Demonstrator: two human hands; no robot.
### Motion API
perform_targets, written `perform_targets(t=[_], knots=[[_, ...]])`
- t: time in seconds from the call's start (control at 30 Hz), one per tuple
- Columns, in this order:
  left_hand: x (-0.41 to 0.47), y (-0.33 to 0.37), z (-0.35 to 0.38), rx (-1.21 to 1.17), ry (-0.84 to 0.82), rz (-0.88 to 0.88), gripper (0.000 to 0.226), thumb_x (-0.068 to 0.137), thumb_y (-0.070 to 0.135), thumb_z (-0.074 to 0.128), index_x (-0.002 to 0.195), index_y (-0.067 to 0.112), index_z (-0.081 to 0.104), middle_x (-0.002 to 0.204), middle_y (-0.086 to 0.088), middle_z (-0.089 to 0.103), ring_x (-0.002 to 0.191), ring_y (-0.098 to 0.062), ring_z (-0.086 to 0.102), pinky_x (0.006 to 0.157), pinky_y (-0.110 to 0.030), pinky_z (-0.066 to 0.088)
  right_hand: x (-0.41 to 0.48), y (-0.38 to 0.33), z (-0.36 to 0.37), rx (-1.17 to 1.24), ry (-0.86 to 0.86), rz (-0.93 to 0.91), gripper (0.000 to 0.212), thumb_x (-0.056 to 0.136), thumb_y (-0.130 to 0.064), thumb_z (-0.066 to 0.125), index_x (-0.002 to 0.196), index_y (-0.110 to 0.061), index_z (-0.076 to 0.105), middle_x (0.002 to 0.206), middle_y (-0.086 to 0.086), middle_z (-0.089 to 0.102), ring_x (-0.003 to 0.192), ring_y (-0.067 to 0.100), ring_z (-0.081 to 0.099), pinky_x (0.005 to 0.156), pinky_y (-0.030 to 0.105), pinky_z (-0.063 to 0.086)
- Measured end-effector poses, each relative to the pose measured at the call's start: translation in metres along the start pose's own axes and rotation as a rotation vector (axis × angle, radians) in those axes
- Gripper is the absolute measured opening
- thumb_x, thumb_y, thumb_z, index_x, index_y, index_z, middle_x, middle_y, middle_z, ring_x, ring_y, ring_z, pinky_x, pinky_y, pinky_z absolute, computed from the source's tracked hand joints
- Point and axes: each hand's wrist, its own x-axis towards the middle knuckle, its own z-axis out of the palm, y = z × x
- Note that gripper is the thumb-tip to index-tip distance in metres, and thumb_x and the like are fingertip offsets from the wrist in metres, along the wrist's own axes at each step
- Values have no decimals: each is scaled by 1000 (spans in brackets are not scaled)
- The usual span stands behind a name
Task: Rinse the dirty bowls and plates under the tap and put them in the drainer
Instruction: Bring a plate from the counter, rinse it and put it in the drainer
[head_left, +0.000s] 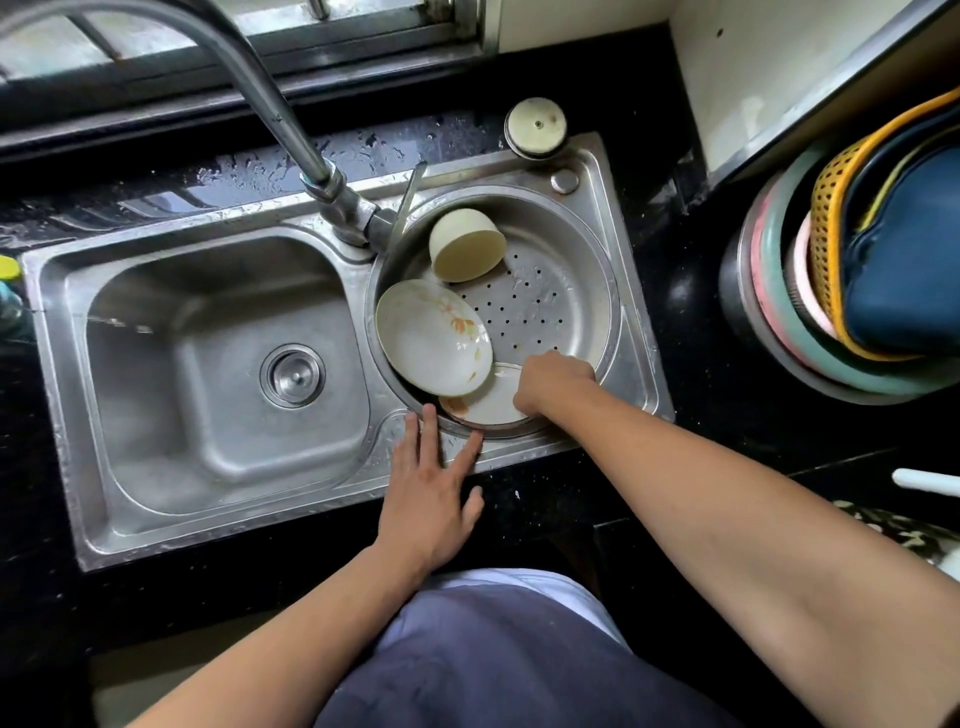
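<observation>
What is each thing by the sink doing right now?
Tap: off, no water visible.
Left basin: empty, plug in drain.
Drainer: holds three dishes.
Cream bowl: tipped on its side.
Flowered plate: leaning, tilted.
Lower plate: right hand on it.
Left hand: flat on sink edge.

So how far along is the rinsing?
Looks nearly done: the cream bowl and a floral plate already lean in the round drainer. The right hand is on a second plate there; the left hand rests open on the rim. The main basin is empty.
</observation>
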Motion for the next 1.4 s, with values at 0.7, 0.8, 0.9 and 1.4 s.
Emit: perform_targets(t=[0.7, 0.8, 0.9, 1.4], knots=[[-6, -24, -11, -72, -39, 104, 67, 103, 39, 49, 166, 34, 26, 176, -20, -8, 163, -39, -8, 132, -45, 3, -24, 5, 22, 423, 210, 161, 67, 90, -30, 53, 151, -11, 30, 139, 16, 53, 123, 37, 57, 82, 41, 43], [-20, -37, -17, -153, -49, 132, 64, 104, 32, 51, 165, 29, 31, 177, -16, -4, 164, -33, -5, 133, -40, 5, -35, 1, 29, 453, 204, 164, 72, 90, -34, 51, 154, -10, 26, 141, 17, 53, 125, 38, 55, 89, 43, 47], [-46, -53, -20, -228, -14, 164, 63, 104, 27, 53, 164, 28, 35, 178, -11, -1, 165, -27, 0, 131, -34, 6, -44, -1, 37, 472, 188, 179, 70, 91, -35, 49, 153, -9, 30, 143, 18, 51, 127, 39, 54, 96, 45, 47], [-136, -153, -5, -308, 63, 42, 58, 100, 20, 63, 154, 37, 50, 172, 3, 27, 159, -18, 25, 125, -28, 19, -77, -14, 44, 418, 263, 216, 42, 99, -28, 40, 131, -8, 59, 139, 18, 54, 120, 35, 58, 101, 43, 49]])
